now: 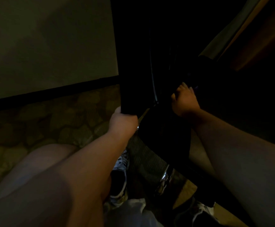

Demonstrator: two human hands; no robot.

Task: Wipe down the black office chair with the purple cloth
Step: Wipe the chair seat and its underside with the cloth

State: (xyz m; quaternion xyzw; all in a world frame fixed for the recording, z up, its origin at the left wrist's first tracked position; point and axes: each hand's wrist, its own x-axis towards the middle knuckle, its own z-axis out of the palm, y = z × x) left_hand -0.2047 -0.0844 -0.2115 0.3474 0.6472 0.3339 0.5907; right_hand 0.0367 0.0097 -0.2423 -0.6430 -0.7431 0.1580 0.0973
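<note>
At frame centre, the left hand grips the lower edge of the black chair, fingers curled round it from beneath. To its right, the right hand rests against the chair's dark side. Its fingers are lost in shadow, so I cannot tell whether it is open or closed. A faint purple patch, apparently the cloth, shows just beyond its knuckles. Below, a chrome base leg slants between two shoes. Patterned carpet meets a dark baseboard and a pale wall at left.
</note>
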